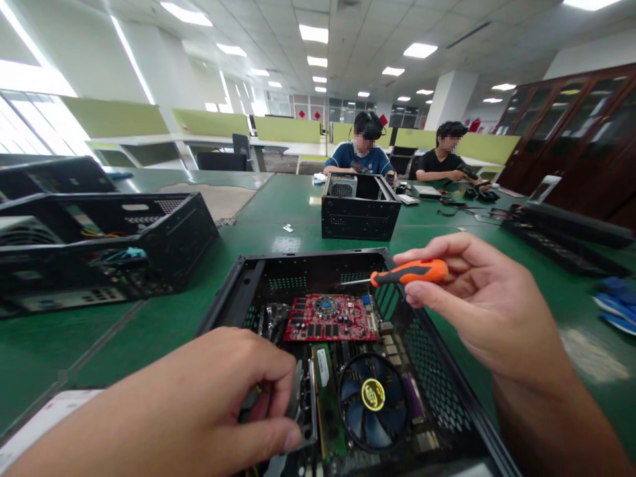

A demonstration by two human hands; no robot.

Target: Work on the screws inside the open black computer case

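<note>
Contoured orange screwdriver [411,272], red card [332,317], round fan [373,400], perforated metal case [437,371]

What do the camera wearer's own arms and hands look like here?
The left grip and right grip are bare human hands, with no gloves, rings or bracelets visible. The left forearm and right forearm show no sleeve, watch or cable.

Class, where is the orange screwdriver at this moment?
In the head view, the orange screwdriver is right of centre, held in the right hand, pointing left just above the red circuit board in the picture.
</note>
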